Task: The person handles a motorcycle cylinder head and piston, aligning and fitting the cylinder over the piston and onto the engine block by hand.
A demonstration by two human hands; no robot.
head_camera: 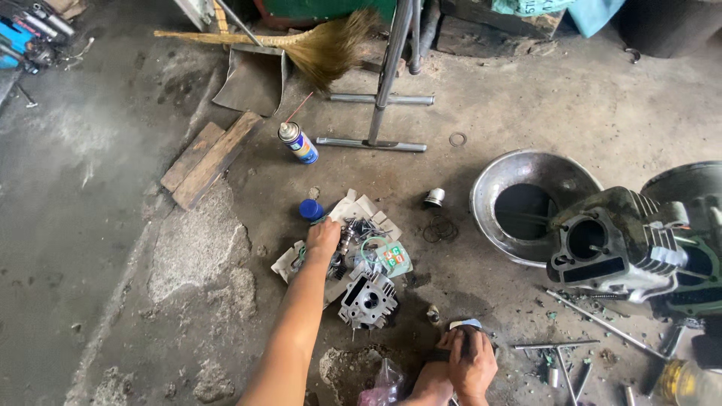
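- Rough concrete workshop floor (98,225), stained and cracked, with a broom (301,45) and dustpan (252,79) at the far edge and a metal stand (383,98) next to them.
- I'll use the finned cylinder head (368,299) lying on the floor as the landmark.
- Just beyond the head and a bit left is a heap of small engine parts (361,240) on torn paper packaging. The left hand (323,239) is stretched out onto the left edge of that heap, fingers curled down among the bits. Can't tell from here whether they're actually pinched on anything or just resting on the pile.
- The right hand (470,365) is close in, to the right of the head and nearer the camera, fingers closed around a small flat whitish piece (465,325) that sticks out past the fingertips.
- Farther out from the head: a blue cap (310,209), then a spray can (298,143) with a red straw.
- Off to the right of the head: a steel bowl (526,203), and past it the engine block (624,248) with its bore open, long studs and a T-handle tool (560,357) lying in front.
- My take on digging through a pile like that: pick one part at a time with the fingertips and lift it straight up, so the loose rings and springs don't roll off the paper into the grit.
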